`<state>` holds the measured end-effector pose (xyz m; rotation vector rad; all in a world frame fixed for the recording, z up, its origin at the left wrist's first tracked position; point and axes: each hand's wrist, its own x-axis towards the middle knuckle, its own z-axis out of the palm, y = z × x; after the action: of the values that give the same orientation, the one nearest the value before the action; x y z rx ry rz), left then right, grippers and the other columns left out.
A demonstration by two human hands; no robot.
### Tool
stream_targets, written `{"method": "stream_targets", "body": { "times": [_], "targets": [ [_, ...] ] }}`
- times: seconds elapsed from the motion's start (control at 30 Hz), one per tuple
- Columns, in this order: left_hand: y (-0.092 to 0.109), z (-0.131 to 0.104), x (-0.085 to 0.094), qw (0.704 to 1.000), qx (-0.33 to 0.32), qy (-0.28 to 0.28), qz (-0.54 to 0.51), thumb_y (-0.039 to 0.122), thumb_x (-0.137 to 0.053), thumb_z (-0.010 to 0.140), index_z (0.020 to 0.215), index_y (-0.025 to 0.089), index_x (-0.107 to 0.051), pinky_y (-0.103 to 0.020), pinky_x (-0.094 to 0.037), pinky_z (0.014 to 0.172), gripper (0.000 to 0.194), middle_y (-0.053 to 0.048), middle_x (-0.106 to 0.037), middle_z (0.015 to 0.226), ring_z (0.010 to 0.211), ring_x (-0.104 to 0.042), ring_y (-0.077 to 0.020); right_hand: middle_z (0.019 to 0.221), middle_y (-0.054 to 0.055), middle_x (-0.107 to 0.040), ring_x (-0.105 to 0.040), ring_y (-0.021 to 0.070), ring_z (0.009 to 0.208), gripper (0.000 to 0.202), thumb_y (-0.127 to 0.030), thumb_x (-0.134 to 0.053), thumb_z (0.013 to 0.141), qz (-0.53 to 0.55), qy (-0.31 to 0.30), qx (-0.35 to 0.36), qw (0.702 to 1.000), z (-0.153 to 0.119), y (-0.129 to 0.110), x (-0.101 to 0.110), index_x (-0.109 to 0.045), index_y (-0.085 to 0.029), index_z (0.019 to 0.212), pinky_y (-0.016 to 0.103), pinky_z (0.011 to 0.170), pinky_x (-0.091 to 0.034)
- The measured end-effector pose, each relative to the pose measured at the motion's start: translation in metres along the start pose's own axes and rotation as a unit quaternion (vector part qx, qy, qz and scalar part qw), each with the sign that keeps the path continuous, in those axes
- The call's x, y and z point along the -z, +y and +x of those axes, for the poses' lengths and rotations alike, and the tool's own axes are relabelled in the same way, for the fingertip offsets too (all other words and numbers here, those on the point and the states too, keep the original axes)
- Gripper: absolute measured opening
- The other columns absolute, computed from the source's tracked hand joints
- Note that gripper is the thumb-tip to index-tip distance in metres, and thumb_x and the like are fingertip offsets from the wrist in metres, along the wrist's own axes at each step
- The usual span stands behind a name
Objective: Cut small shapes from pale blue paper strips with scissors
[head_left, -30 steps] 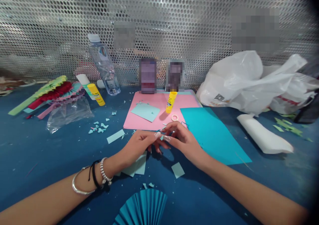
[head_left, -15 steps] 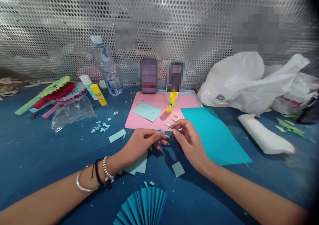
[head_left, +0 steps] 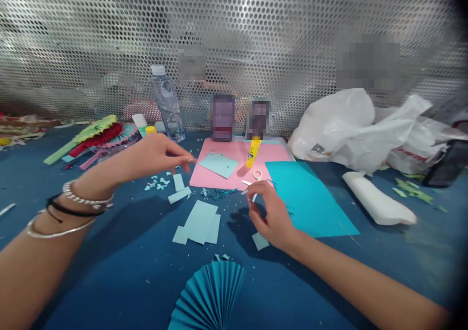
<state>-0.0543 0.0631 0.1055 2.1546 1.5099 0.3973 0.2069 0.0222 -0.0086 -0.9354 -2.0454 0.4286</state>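
Note:
My left hand (head_left: 155, 155) is raised over the left part of the table, thumb and fingertips close together. Whatever may be between them is too small to make out. It partly covers a yellow-capped glue stick (head_left: 150, 130). My right hand (head_left: 272, 213) is curled in front of the pink paper (head_left: 199, 176), its fingertips drawn together; a small white bit shows there, which I cannot identify. Just beyond it lie white-handled scissors (head_left: 257, 175). Pale blue paper pieces (head_left: 199, 220) lie between the hands, and a small pale square (head_left: 260, 241) is partly under the right hand.
A yellow glue stick (head_left: 253, 153) stands upright on the pink paper, beside a turquoise sheet (head_left: 314, 203). A pleated teal paper fan (head_left: 208, 296) lies at the front. Behind are a water bottle (head_left: 168, 106), finished-looking colored fans (head_left: 91, 137) and white plastic bags (head_left: 336, 125).
My hands have moved apart: the left has swung left and up, while the right has shifted slightly down. Pale paper pieces and dark teal scraps between them are now uncovered.

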Motion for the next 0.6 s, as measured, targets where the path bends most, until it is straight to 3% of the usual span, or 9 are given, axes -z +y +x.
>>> {"method": "stream_targets", "body": {
  "times": [0.07,0.13,0.27,0.33,0.43,0.6],
  "targets": [
    [-0.018,-0.003,0.014,0.991,0.024,-0.115,0.058,0.04,-0.054,0.076,0.08,0.015,-0.07,-0.018,-0.038,0.054,0.03,-0.001,-0.07,0.068,0.055,-0.053,-0.0094,0.092,0.005,-0.049,-0.048,0.019,0.083,0.03,-0.005,-0.046,0.069,-0.009,0.004,0.009,1.0,0.0,0.0,-0.001,-0.042,-0.022,0.093,0.035,0.075,-0.039],
    [-0.035,-0.004,0.018,0.981,0.056,-0.156,0.105,0.034,-0.053,0.077,0.083,0.015,-0.069,-0.017,-0.038,0.053,0.025,0.0,-0.07,0.069,0.051,-0.052,-0.008,0.093,0.006,-0.049,-0.048,0.0191,0.083,0.03,-0.005,-0.045,0.069,-0.017,0.004,0.014,1.0,0.001,0.001,-0.002,-0.042,-0.022,0.094,0.035,0.075,-0.039],
    [-0.055,-0.005,0.021,0.976,0.058,-0.117,0.172,0.027,-0.048,0.079,0.097,0.014,-0.065,-0.014,-0.033,0.053,0.028,0.0,-0.07,0.075,0.055,-0.052,-0.0073,0.094,0.006,-0.049,-0.048,0.0196,0.087,0.032,-0.004,-0.045,0.069,-0.029,-0.002,0.033,0.999,0.0,0.003,-0.003,-0.042,-0.021,0.096,0.035,0.076,-0.039],
    [-0.053,-0.008,0.025,0.971,0.062,-0.104,0.207,0.035,-0.05,0.079,0.107,0.015,-0.06,-0.013,-0.03,0.054,0.036,-0.001,-0.069,0.08,0.058,-0.052,-0.0073,0.094,0.006,-0.049,-0.047,0.02,0.09,0.033,-0.004,-0.045,0.069,-0.031,-0.001,0.04,0.999,0.0,0.003,-0.003,-0.042,-0.021,0.097,0.035,0.077,-0.039],
    [-0.038,-0.02,0.037,0.951,0.022,-0.025,0.306,0.05,-0.046,0.078,0.108,0.02,-0.059,-0.014,-0.027,0.062,0.044,0.002,-0.065,0.097,0.073,-0.052,-0.0088,0.094,0.007,-0.049,-0.047,0.0203,0.09,0.033,-0.004,-0.045,0.069,-0.036,0.0,0.043,0.998,0.0,0.004,-0.004,-0.042,-0.021,0.097,0.035,0.078,-0.04],
    [-0.018,-0.048,0.062,0.922,0.069,0.045,0.377,0.064,-0.022,0.077,0.12,0.025,-0.049,-0.015,-0.019,0.06,0.064,0.01,-0.055,0.055,0.054,-0.043,-0.0016,0.096,0.007,-0.05,-0.048,0.0203,0.09,0.032,-0.003,-0.045,0.069,-0.039,-0.012,0.044,0.998,0.0,0.003,-0.003,-0.043,-0.021,0.096,0.036,0.078,-0.04]
  ]
}}
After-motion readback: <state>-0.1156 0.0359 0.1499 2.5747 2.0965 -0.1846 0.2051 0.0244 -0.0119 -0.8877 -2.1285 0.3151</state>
